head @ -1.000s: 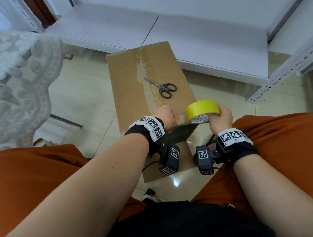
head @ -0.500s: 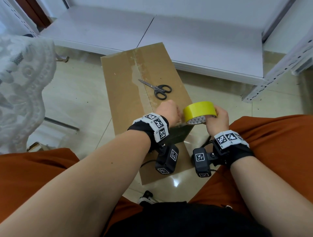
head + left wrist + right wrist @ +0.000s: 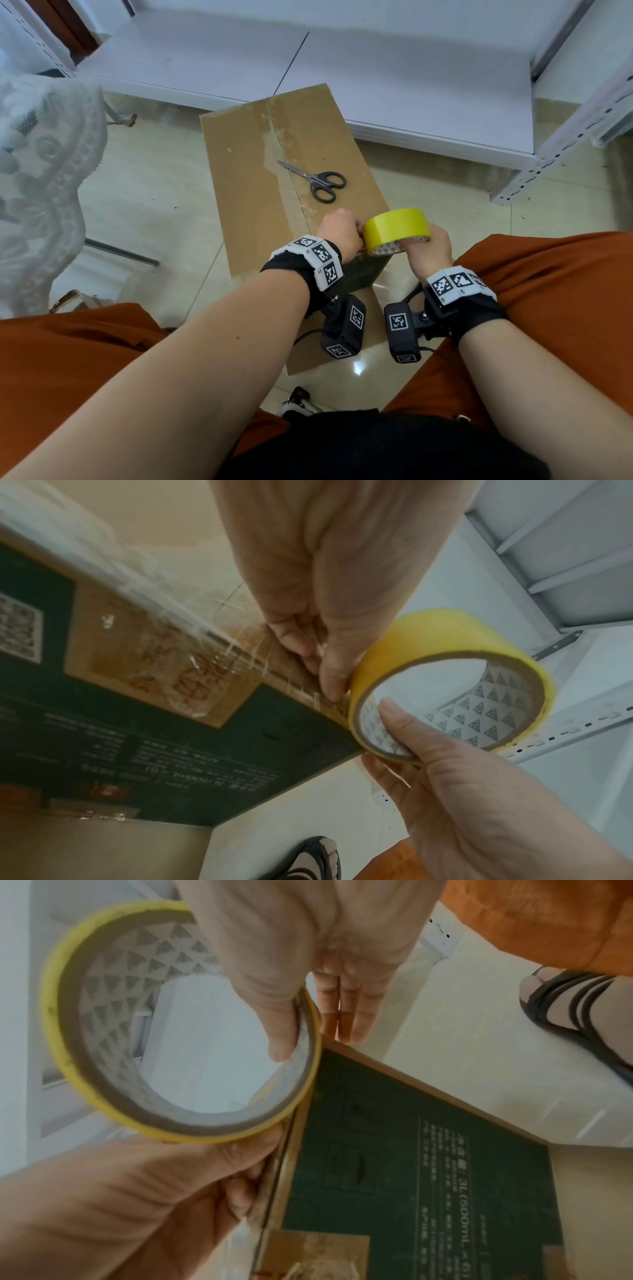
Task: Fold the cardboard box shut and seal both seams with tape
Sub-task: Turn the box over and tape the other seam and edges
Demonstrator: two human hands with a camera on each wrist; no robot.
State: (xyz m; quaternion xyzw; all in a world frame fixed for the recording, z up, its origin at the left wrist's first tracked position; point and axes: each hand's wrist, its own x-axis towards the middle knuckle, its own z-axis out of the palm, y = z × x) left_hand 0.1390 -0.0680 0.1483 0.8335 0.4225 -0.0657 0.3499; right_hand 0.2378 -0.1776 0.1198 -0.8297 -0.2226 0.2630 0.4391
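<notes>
A brown cardboard box [image 3: 260, 171] stands on the tiled floor with its top flaps folded down and a seam running along the middle. Its near side is dark green with print [image 3: 171, 737]. At the box's near right corner my right hand [image 3: 416, 240] grips a yellow tape roll [image 3: 394, 226], thumb inside the core [image 3: 387, 723]. My left hand [image 3: 354, 233] is curled right against the roll and pinches the tape end at the top near edge of the box [image 3: 322, 677]. Black scissors [image 3: 317, 180] lie on the box top.
White shelf boards [image 3: 411, 85] lie on the floor beyond the box, with a perforated metal upright [image 3: 565, 137] at the right. A white lace cloth [image 3: 44, 171] hangs at the left. My orange-clad legs flank the box, and a sandalled foot [image 3: 575, 1015] rests right of it.
The right hand has brought the tape roll left, closing the gap to the left hand at the box's near edge. Box and scissors have not moved.
</notes>
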